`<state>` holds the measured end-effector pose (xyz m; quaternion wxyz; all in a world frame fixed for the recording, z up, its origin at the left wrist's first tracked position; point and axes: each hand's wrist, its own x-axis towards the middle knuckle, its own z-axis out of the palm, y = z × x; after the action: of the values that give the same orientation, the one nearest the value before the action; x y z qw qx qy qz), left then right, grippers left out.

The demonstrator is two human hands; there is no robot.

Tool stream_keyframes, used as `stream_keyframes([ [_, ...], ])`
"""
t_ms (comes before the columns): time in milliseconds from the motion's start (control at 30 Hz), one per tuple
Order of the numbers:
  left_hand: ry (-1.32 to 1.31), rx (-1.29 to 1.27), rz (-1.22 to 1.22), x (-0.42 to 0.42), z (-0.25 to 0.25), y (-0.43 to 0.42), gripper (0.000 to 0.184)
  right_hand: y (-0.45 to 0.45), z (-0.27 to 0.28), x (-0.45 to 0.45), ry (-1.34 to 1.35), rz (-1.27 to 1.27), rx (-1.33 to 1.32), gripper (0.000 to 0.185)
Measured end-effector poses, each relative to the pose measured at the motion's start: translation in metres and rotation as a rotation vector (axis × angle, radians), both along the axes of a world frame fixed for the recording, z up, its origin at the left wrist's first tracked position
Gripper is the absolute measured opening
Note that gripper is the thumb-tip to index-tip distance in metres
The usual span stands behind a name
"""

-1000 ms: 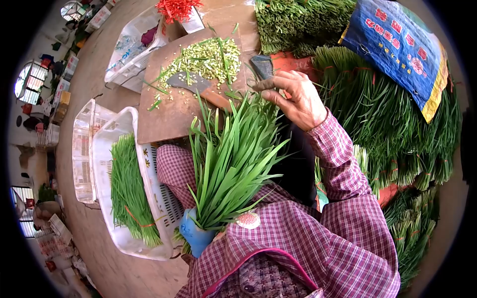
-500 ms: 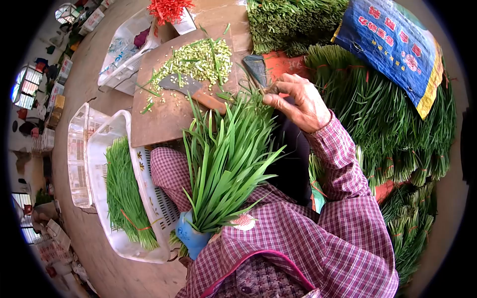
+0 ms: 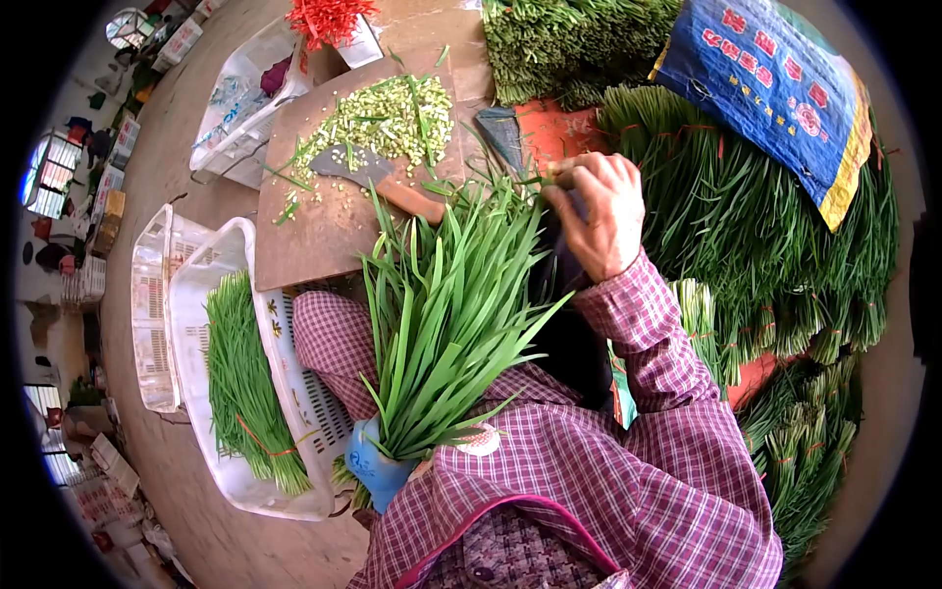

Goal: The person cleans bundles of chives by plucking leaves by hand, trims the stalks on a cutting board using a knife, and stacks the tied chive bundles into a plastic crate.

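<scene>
A large bunch of green garlic chives (image 3: 456, 324) lies across my lap, its leaf tips pointing away toward the board. My left hand (image 3: 376, 463), in a blue glove, is closed around the lower end of the bunch; its fingers are mostly hidden. At the far tips, my bare right hand (image 3: 601, 211) pinches what looks like a few thin leaf ends. Just beyond the bunch, a cleaver (image 3: 378, 182) with a wooden handle rests on a wooden board (image 3: 324, 240), beside a heap of chopped pale stem ends (image 3: 388, 118).
To the left, a white plastic basket (image 3: 245, 498) holds a tied chive bundle (image 3: 245, 378). Many tied bundles (image 3: 756, 216) are stacked on the right, partly under a blue printed sack (image 3: 770, 93). Red ties (image 3: 329, 20) lie beyond the board.
My right hand has shifted slightly right and turned, its fingers drawn in more closely, with the forearm lower. My left hand and the chives stay nearly still.
</scene>
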<state>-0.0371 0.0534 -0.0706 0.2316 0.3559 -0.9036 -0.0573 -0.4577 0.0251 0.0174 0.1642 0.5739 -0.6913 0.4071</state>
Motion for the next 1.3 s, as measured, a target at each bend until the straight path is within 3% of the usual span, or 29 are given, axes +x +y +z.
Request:
stream_keyframes([
  [133, -0.015, -0.036, -0.063, -0.01, 0.013, 0.002, 0.042, 0.004, 0.02, -0.02, -0.025, -0.049, 0.173, 0.023],
  [333, -0.033, -0.084, -0.064, -0.003, 0.003, 0.001, 0.046, -0.016, 0.037, -0.008, -0.276, 0.496, 0.178, 0.025],
  [400, -0.022, -0.046, -0.078, 0.009, -0.012, 0.001, 0.048, -0.021, 0.039, -0.007, -0.206, 0.513, 0.166, 0.028],
  [467, -0.016, 0.007, -0.087, 0.019, -0.028, 0.002, 0.05, -0.026, 0.035, -0.01, -0.314, 0.553, 0.43, 0.031],
  [533, -0.019, 0.004, -0.051, 0.021, -0.034, 0.004, 0.051, -0.031, 0.019, -0.016, -0.252, 0.526, 0.526, 0.033],
  [733, -0.038, 0.019, 0.059, -0.01, 0.008, 0.008, 0.05, -0.026, 0.016, -0.017, -0.313, 0.689, 0.642, 0.037],
  [833, -0.057, 0.038, 0.095, -0.013, 0.013, 0.01, 0.05, -0.023, 0.019, -0.018, -0.486, 0.762, 0.782, 0.036],
  [967, -0.094, 0.038, 0.115, -0.016, 0.019, 0.011, 0.051, -0.018, 0.018, -0.022, -0.596, 0.879, 0.83, 0.04],
  [1267, -0.045, 0.081, 0.153, -0.024, 0.027, 0.013, 0.047, -0.009, 0.013, -0.029, -0.507, 0.972, 0.728, 0.033],
  [1300, -0.019, 0.096, 0.167, -0.032, 0.033, 0.013, 0.036, -0.008, 0.013, -0.028, -0.522, 0.967, 0.711, 0.032],
])
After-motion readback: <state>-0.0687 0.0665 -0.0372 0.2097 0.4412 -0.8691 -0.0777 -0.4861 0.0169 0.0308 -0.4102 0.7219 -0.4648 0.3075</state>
